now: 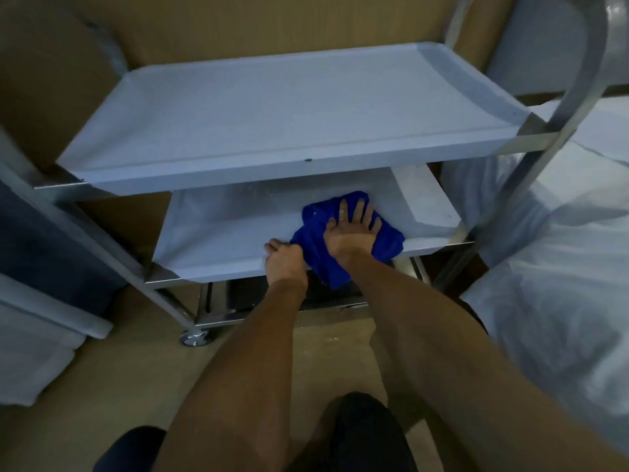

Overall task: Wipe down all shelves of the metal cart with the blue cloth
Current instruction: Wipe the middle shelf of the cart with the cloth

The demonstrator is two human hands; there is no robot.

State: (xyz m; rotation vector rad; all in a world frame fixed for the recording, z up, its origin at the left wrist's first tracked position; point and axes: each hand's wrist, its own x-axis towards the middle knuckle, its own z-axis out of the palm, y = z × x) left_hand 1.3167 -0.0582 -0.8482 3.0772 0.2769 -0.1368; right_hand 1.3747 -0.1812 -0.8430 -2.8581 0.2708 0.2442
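Cloth (343, 240) lies bunched on the cart's middle shelf (221, 233), one corner hanging over the front edge. My right hand (352, 229) presses it flat, fingers spread; my left hand (284, 258) grips the shelf lip. I'd sweep in long overlapping strokes, reaching back corners.

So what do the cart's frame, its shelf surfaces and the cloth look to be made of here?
Cart frame: bare metal, likely stainless steel, judging by its silver, faintly reflective posts and rails. Middle shelf and top shelf: matte pale grey-white, perhaps a protective film over metal; the look leaves it open. Blue cloth: soft fabric, possibly microfibre; it bunches under the right hand and droops over the shelf edge.
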